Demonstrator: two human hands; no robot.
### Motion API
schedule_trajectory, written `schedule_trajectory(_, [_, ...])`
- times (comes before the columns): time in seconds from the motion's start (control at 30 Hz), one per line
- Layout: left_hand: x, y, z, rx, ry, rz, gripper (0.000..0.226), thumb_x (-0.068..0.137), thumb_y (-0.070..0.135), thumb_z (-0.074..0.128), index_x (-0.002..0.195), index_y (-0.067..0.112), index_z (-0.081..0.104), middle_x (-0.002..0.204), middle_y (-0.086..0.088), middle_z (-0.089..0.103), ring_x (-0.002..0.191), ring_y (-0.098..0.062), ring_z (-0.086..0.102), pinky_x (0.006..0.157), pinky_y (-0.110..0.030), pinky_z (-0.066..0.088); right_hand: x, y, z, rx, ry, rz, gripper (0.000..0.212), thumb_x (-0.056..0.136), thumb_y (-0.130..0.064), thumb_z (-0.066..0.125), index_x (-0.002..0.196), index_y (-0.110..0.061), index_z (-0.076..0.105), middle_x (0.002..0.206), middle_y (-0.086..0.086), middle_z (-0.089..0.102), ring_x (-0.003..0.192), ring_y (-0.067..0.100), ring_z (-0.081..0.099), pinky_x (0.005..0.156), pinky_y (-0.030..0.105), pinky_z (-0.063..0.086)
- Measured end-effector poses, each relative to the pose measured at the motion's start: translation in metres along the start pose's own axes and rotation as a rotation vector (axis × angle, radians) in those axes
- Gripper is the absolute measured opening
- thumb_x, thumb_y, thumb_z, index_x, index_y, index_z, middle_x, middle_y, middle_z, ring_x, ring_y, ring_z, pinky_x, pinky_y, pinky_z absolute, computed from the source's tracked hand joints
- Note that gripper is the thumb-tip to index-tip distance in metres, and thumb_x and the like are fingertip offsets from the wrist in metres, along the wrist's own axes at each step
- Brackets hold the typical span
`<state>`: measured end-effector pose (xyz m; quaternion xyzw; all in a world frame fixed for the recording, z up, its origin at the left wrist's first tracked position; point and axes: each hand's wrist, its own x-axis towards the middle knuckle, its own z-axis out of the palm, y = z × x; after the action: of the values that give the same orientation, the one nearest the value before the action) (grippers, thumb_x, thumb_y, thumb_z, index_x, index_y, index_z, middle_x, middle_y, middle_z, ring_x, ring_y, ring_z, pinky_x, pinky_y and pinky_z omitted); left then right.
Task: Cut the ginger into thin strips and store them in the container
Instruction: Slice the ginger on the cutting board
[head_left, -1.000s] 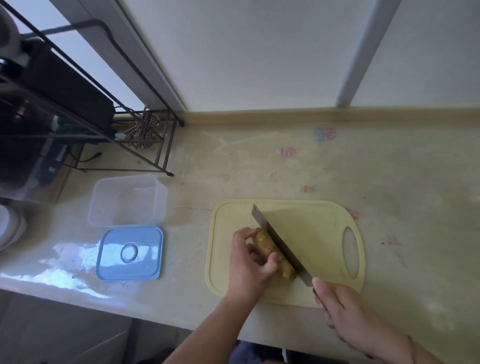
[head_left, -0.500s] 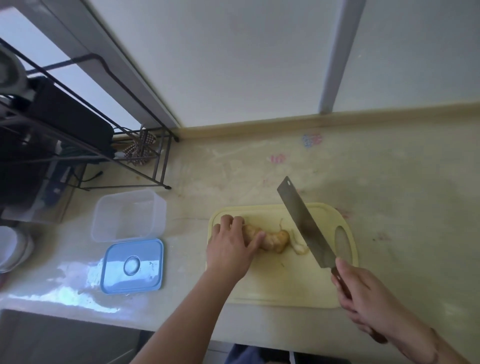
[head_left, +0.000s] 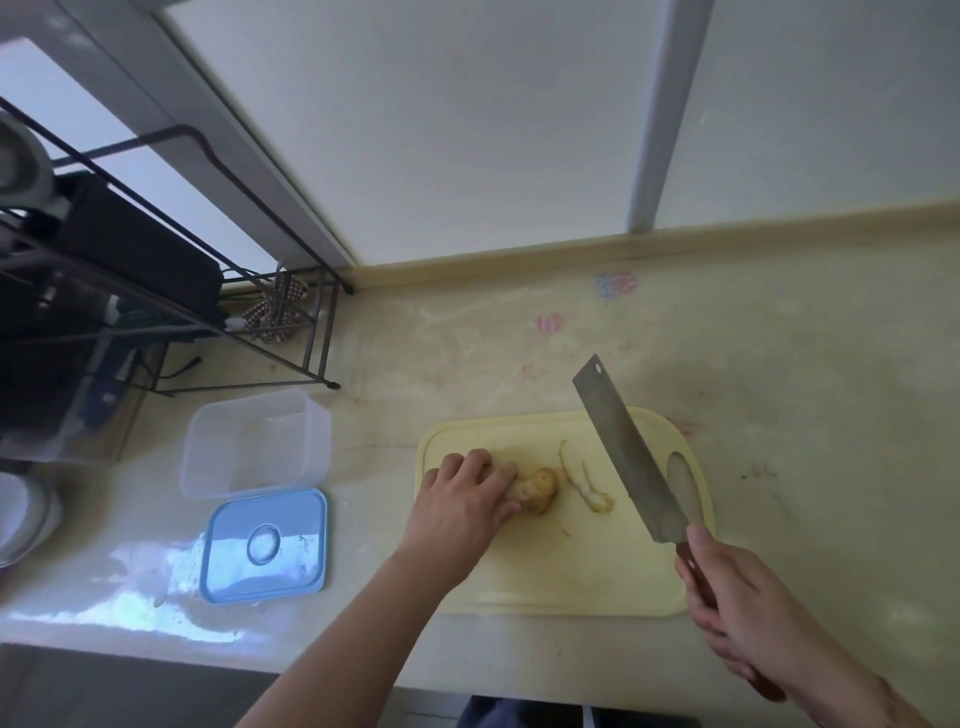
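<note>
With the left hand (head_left: 460, 506) pinning the ginger (head_left: 535, 487) at frame centre and right-hand fingers (head_left: 727, 613) wrapped round the cleaver (head_left: 631, 454) handle, tuck the fingertips back before slicing.

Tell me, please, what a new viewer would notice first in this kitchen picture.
The cleaver, raised over the right side of the yellow cutting board in the right hand. Next, the left hand holding the ginger at the board's centre. Left of it stand a clear container and blue lid.

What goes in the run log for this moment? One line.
left hand holds ginger on board | right hand holds knife raised | one slice cut | container open
</note>
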<state>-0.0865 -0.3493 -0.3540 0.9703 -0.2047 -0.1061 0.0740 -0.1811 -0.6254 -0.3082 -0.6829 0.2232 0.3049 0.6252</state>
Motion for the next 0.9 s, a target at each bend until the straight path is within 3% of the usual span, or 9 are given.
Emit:
schedule_trajectory(0.1, [-0.004, 0.005, -0.005, -0.03, -0.081, -0.089, 0.047, 0.094, 0.058, 0.035, 0.128, 0.035, 0.06, 0.133, 0.002, 0.055, 0.119, -0.031, 0.052, 0.094, -0.046, 0.046, 0.0, 0.0, 0.003, 0.009, 0.006, -0.001, 0.064, 0.073, -0.082, 0.039, 0.059, -0.02, 0.04, 0.052, 0.007, 0.029, 0.039, 0.015, 0.022, 0.042, 0.024, 0.023])
schedule_trajectory(0.17, [0.0, 0.009, -0.013, 0.009, -0.157, -0.115, 0.044, 0.097, 0.059, 0.041, 0.136, 0.042, 0.054, 0.151, 0.007, 0.039, 0.138, -0.03, 0.033, 0.112, -0.046, 0.029, 0.001, 0.001, 0.005, 0.015, 0.005, 0.002, 0.067, 0.082, -0.081, 0.036, 0.063, -0.017, 0.04, 0.052, 0.006, 0.029, 0.039, 0.015, 0.022, 0.043, 0.025, 0.022])
schedule_trajectory(0.23, [0.007, 0.014, -0.02, -0.008, -0.203, -0.122, 0.049, 0.095, 0.064, 0.044, 0.138, 0.042, 0.053, 0.156, 0.01, 0.031, 0.144, -0.027, 0.023, 0.117, -0.044, 0.017, 0.001, 0.001, 0.005, 0.025, 0.004, 0.02, 0.063, 0.084, -0.074, 0.036, 0.068, -0.013, 0.04, 0.053, 0.007, 0.029, 0.04, 0.015, 0.022, 0.044, 0.026, 0.021])
schedule_trajectory(0.3, [0.018, 0.026, -0.026, -0.136, -0.177, -0.12, 0.056, 0.093, 0.064, 0.039, 0.137, 0.034, 0.057, 0.15, 0.008, 0.044, 0.14, -0.025, 0.031, 0.114, -0.041, 0.019, 0.0, 0.001, 0.005, 0.02, 0.0, 0.029, 0.059, 0.083, -0.07, 0.037, 0.069, -0.013, 0.04, 0.054, 0.007, 0.029, 0.041, 0.015, 0.022, 0.043, 0.026, 0.021])
schedule_trajectory(0.37, [0.035, 0.043, -0.026, -0.188, -0.16, -0.145, 0.048, 0.097, 0.053, 0.044, 0.134, 0.027, 0.06, 0.137, 0.006, 0.057, 0.131, -0.022, 0.041, 0.109, -0.038, 0.025, -0.001, 0.0, 0.006, 0.011, 0.013, 0.025, 0.059, 0.083, -0.07, 0.036, 0.067, -0.014, 0.039, 0.054, 0.006, 0.029, 0.041, 0.015, 0.022, 0.043, 0.027, 0.02])
schedule_trajectory(0.5, [0.062, 0.069, -0.025, -0.184, -0.189, -0.294, 0.032, 0.094, 0.038, 0.054, 0.12, 0.021, 0.06, 0.113, 0.001, 0.064, 0.114, -0.025, 0.05, 0.1, -0.04, 0.032, -0.001, 0.001, 0.006, 0.031, 0.058, 0.01, 0.058, 0.083, -0.069, 0.036, 0.067, -0.013, 0.04, 0.053, 0.006, 0.029, 0.04, 0.014, 0.023, 0.043, 0.023, 0.023])
schedule_trajectory(0.6, [0.07, 0.072, -0.021, -0.201, -0.203, -0.337, 0.033, 0.088, 0.03, 0.057, 0.121, 0.024, 0.057, 0.1, 0.002, 0.069, 0.104, -0.025, 0.055, 0.096, -0.04, 0.031, -0.001, 0.002, 0.008, 0.049, 0.078, 0.008, 0.057, 0.082, -0.069, 0.035, 0.07, -0.013, 0.041, 0.054, 0.007, 0.029, 0.039, 0.013, 0.022, 0.041, 0.021, 0.024])
schedule_trajectory(0.8, [0.076, 0.076, -0.019, -0.268, -0.165, -0.329, 0.035, 0.089, 0.014, 0.052, 0.119, 0.031, 0.062, 0.097, 0.005, 0.071, 0.101, -0.022, 0.061, 0.094, -0.038, 0.029, -0.002, 0.005, 0.012, 0.079, 0.098, 0.004, 0.057, 0.084, -0.068, 0.035, 0.068, -0.014, 0.04, 0.055, 0.008, 0.029, 0.04, 0.014, 0.022, 0.042, 0.021, 0.023])
schedule_trajectory(0.9, [0.076, 0.074, -0.021, -0.184, -0.163, -0.238, 0.024, 0.095, 0.018, 0.053, 0.111, 0.029, 0.067, 0.109, 0.003, 0.064, 0.106, -0.023, 0.054, 0.096, -0.04, 0.032, -0.003, 0.006, 0.015, 0.093, 0.114, 0.017, 0.056, 0.083, -0.068, 0.036, 0.066, -0.015, 0.04, 0.054, 0.007, 0.029, 0.04, 0.014, 0.022, 0.043, 0.022, 0.023])
